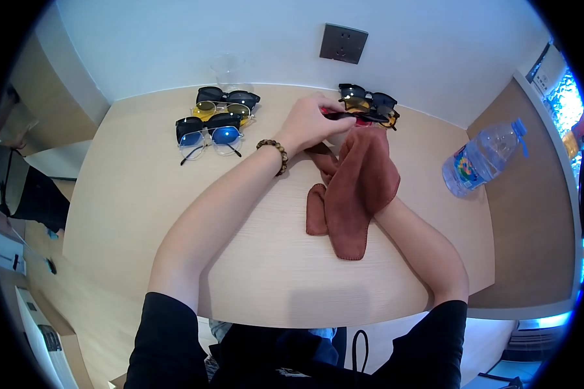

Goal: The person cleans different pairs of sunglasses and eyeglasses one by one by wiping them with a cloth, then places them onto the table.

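Note:
My left hand (313, 122) reaches to the back of the table, its fingers closed on dark-framed glasses (353, 117). A little red shows by the frame, which may be the lenses. A reddish-brown cloth (360, 188) is draped over my right hand and bunched just below these glasses, with its lower corners hanging towards the table. The cloth hides the fingers of my right hand; only the forearm (412, 243) comes out beneath it. Directly behind lie black-framed glasses (370, 97) and a yellow-lensed pair (390, 120), partly covered by the held ones.
To the left lie black sunglasses (230, 97), yellow-lensed glasses (206, 109), another dark pair (207, 122) and blue-lensed glasses (226, 135). A plastic bottle (477, 162) stands on the right by a wooden side panel (532, 194). The wall holds a dark socket (344, 43).

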Action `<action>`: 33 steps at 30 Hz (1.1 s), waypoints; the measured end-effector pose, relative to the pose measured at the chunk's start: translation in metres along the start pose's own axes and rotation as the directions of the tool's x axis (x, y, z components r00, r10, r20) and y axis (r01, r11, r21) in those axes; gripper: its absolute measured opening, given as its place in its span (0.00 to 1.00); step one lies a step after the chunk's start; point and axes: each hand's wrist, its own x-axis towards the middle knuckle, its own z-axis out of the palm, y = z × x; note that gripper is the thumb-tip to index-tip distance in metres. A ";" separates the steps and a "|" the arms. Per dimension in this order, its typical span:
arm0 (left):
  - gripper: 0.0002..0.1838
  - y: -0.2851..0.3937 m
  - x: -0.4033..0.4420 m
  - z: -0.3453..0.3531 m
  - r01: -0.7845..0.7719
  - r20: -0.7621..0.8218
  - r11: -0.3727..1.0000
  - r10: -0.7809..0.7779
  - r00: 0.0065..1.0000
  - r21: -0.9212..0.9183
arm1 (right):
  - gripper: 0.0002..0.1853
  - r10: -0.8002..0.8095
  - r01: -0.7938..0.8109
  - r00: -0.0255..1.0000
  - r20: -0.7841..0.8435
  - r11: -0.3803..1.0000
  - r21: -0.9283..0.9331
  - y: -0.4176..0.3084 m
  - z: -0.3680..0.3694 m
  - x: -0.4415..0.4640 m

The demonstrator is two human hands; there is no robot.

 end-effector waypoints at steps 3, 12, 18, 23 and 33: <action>0.20 0.002 0.003 -0.008 0.155 0.061 0.948 -0.143 0.988 -0.279 | 0.15 -0.026 -0.007 0.975 0.222 0.989 0.146 0.016 -0.021 0.012; 0.21 0.003 0.001 -0.017 0.268 0.075 0.737 -0.285 0.956 -0.620 | 0.13 -0.259 0.279 0.934 0.247 0.959 -0.048 0.033 -0.022 0.026; 0.22 0.004 0.001 -0.010 0.252 0.082 0.522 -0.325 0.942 -0.815 | 0.08 -0.164 0.298 0.901 0.400 0.907 -0.298 0.090 -0.012 0.054; 0.23 0.017 -0.013 0.001 0.077 -0.162 0.690 -0.274 0.948 -0.720 | 0.09 -0.061 -0.160 0.913 0.404 0.857 0.490 0.093 -0.003 0.064; 0.24 0.015 -0.048 -0.001 -0.064 -0.235 0.911 -0.036 0.971 -0.407 | 0.21 -0.166 0.522 0.787 0.594 0.692 -0.498 0.066 -0.015 0.065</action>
